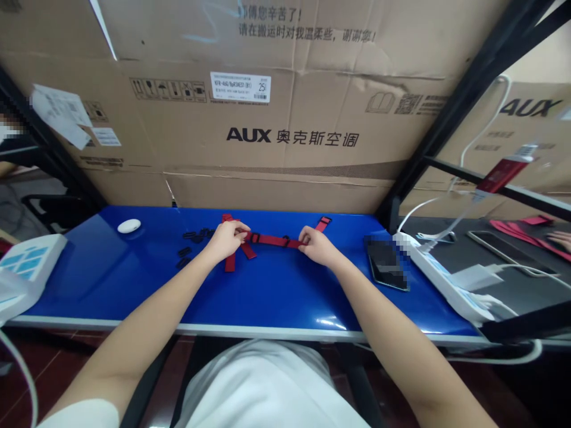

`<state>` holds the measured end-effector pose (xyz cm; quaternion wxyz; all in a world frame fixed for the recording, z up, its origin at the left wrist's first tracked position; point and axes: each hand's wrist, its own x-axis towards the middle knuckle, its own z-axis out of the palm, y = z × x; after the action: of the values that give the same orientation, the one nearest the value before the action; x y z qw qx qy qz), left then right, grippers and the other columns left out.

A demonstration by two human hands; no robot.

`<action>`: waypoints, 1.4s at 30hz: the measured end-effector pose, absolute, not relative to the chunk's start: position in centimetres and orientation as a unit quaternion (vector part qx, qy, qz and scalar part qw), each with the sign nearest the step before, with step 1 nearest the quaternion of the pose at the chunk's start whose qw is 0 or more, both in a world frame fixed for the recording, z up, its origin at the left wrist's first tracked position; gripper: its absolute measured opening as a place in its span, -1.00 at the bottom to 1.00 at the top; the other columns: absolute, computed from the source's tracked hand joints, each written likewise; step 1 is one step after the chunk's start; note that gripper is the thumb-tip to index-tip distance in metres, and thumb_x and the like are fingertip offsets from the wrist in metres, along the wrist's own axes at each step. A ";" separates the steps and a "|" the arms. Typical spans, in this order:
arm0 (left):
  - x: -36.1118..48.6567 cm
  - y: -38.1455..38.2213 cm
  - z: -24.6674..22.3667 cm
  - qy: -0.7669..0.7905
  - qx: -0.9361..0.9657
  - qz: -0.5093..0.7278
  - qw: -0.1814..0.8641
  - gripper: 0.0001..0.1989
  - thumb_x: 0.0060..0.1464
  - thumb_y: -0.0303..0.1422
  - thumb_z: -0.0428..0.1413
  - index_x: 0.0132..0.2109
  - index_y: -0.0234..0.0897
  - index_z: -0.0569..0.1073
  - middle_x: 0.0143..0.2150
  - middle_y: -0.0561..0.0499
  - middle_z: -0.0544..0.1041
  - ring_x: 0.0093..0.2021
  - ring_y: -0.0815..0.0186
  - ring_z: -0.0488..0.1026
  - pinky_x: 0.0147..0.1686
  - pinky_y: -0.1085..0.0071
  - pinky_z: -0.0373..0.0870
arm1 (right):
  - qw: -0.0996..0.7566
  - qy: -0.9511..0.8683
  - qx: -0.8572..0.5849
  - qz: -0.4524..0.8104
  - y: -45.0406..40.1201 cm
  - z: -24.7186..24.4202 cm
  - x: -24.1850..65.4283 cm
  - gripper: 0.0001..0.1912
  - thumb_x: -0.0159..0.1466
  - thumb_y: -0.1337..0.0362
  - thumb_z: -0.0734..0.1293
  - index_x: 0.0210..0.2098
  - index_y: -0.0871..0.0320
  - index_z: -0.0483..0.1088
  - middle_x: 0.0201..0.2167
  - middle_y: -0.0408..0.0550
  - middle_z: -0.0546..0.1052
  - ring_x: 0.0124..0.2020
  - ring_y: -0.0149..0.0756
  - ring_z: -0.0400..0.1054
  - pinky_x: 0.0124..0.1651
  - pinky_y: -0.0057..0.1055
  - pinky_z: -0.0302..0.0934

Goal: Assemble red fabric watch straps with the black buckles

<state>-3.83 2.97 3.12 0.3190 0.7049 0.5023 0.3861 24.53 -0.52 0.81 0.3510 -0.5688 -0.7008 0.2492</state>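
Spanning your left hand (235,233) and right hand (316,246): red strap (273,240), left of the phone (379,257) | grip: both clamped on it, presumably keeping it taut | black pieces (184,252): farther left of the phone

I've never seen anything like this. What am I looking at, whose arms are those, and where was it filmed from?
There's no machine here: these are a person's own bare arms. The only picture comes from a camera worn on the head, looking forward and down. The left hand and right hand hold a red strap between them, with black buckles on it. On the blue tabletop, more red strap pieces lie by the left hand, with small black pieces further left, too small to make out clearly. To the right are a smartphone and a white power strip. Behind stands cardboard printed "AUX".
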 end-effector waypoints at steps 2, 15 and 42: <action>-4.0 3.2 2.9 0.516 0.716 0.384 0.272 -0.91 -0.09 -0.44 0.27 -0.35 -0.29 0.55 -0.46 -0.03 0.55 -0.45 0.27 0.50 -0.33 0.38 0.44 | 0.387 -0.698 -0.538 0.270 -0.7 1.3 24.3 -0.76 -0.01 0.43 0.28 -0.31 0.13 0.37 -0.58 -0.26 0.30 -0.55 -0.40 0.18 -0.46 -0.45 0.04; -0.1 -0.5 4.1 0.306 0.547 0.399 0.669 -0.59 -0.01 -0.18 0.30 -0.25 -0.25 0.22 -0.07 -0.13 0.57 -0.32 0.24 0.61 -0.30 0.34 0.50 | 0.455 -0.572 -0.319 0.603 -3.4 4.0 22.2 -0.63 -0.04 0.23 0.54 -0.23 0.17 0.53 -0.40 -0.08 0.53 -0.39 -0.35 0.38 -0.27 -0.35 0.26; 1.0 -2.0 3.9 0.317 0.656 0.343 0.594 -0.60 -0.12 -0.21 0.36 -0.14 -0.37 0.60 -0.13 -0.14 0.59 -0.23 0.16 0.59 -0.13 0.17 0.57 | 0.346 -0.813 -0.370 0.289 -3.7 4.3 22.0 -0.81 0.23 0.18 0.35 -0.44 0.13 0.49 -0.42 -0.08 0.53 -0.30 -0.25 0.35 -0.13 -0.30 0.18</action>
<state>0.98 -1.96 3.87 0.5936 0.6558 0.3165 0.3427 22.00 -3.65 4.32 0.3459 -0.3696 -0.8126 0.2888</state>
